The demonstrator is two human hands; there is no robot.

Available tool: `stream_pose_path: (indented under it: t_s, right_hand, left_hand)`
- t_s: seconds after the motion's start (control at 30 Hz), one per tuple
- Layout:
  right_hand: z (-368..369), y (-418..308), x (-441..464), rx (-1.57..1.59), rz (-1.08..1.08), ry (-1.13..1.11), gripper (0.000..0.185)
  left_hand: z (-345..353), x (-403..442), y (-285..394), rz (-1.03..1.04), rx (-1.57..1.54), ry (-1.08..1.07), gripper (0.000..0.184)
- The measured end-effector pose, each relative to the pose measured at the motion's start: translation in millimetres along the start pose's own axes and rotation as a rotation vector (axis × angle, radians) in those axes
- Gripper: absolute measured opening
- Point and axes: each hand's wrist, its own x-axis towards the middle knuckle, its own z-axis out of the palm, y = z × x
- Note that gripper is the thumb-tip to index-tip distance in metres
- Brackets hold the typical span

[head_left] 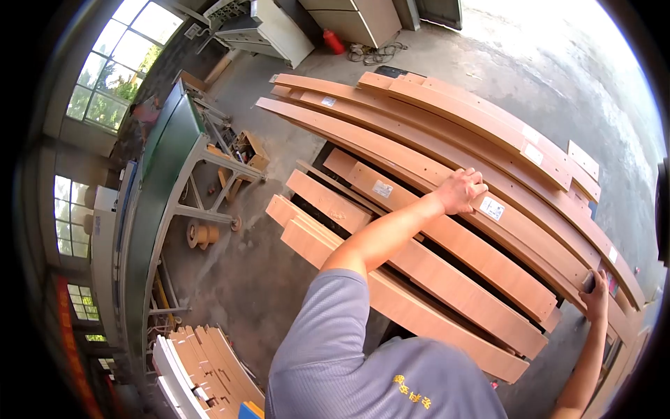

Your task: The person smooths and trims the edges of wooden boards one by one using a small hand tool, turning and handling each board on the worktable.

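My left hand (pixel 460 190) lies on a long wooden board (pixel 391 155), its fingers curled at the board's edge. A white printed label (pixel 491 207) is stuck on the wood just right of that hand. Near the right end of the boards, my right hand (pixel 595 300) is closed around a small dark rounded object (pixel 589 282), whose exact kind I cannot make out. Shorter wooden boards (pixel 460 286) lie in rows nearer to me, some with labels. Beyond my left hand, a stack of boards (pixel 481 115) with drilled holes lies side by side.
A green-topped conveyor table (pixel 164 150) runs along the left, with a wooden spool (pixel 202 234) beneath it. Stacked panels (pixel 209 359) stand at the lower left. A red container (pixel 333 42) and coiled cable (pixel 377 54) are on the floor at the back. Another person (pixel 146 112) is at the far left.
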Motion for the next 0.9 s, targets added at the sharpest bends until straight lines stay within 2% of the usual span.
stream_pose_path:
  t_s: [0.03,0.1,0.23,0.33,0.4,0.47,0.5,0.67,0.73,0.8,0.87,0.9]
  right_hand:
    - [1.5,15.6,-0.2,-0.096,-0.065,0.013,0.063]
    - [13.5,32.4,4.8,-0.063,-0.034,-0.1,0.068]
    - [58.9,27.6,3.2,-0.26,0.026,-0.172,0.082]
    - [85.1,2.1,11.8,-0.234,0.067,-0.218,0.089]
    - [101.9,3.6,17.3,-0.26,0.042,-0.12,0.087]
    - [117.1,21.1,26.2,-0.289,0.032,-0.198,0.08]
    - [121.7,21.4,26.2,-0.29,0.021,-0.143,0.072]
    - [120.9,17.7,23.1,-0.233,0.066,-0.158,0.066]
    - [103.9,0.1,24.6,-0.145,0.072,-0.181,0.062]
    - [94.7,-9.7,22.1,-0.104,-0.091,-0.071,0.062]
    - [84.9,-27.9,30.9,-0.127,-0.054,0.113,0.064]
    - [81.3,-33.5,39.6,-0.141,0.006,0.155,0.064]
  left_hand:
    - [3.4,2.3,2.3,0.007,0.044,-0.027,0.065]
    - [15.2,0.9,-4.2,0.015,0.009,-0.11,0.078]
    - [46.0,-35.6,-76.3,-0.061,0.141,-0.233,0.089]
    - [25.9,-40.5,-99.9,-0.157,0.246,-0.384,0.084]
    - [21.5,-37.0,-106.0,-0.196,0.224,-0.408,0.079]
    - [19.4,-28.0,-108.7,-0.199,0.213,-0.489,0.07]
    - [18.3,-27.2,-106.4,-0.177,0.225,-0.49,0.063]
    - [14.4,-30.7,-96.7,-0.165,0.224,-0.456,0.06]
    - [-0.1,-12.3,-68.6,-0.032,0.146,-0.4,0.059]
    - [5.6,2.5,-54.6,0.029,0.128,-0.141,0.062]
    - [22.3,17.4,-62.0,-0.022,0.237,-0.058,0.068]
    - [25.8,22.2,-61.0,-0.076,0.218,-0.085,0.069]
